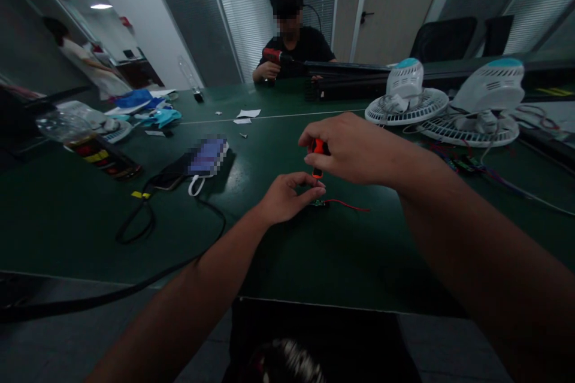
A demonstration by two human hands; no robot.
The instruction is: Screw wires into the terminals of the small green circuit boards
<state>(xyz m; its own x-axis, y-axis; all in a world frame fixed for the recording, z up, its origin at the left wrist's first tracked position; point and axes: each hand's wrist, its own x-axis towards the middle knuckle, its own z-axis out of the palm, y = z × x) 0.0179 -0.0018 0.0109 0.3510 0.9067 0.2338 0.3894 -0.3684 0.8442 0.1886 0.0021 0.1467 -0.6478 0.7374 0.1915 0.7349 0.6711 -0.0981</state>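
Orange screwdriver (318,148) over board (320,203) (red wire (349,206))

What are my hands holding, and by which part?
The right hand grips a small screwdriver by its orange handle. The left hand pinches one end of a small board with a red wire on the table.

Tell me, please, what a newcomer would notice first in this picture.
The centre draws the eye: the right hand grips an orange-handled screwdriver upright over a small circuit board with a red wire, which the left hand pinches on the green table. To the right lie two white fans, face down. Across the table a person holds a red drill.
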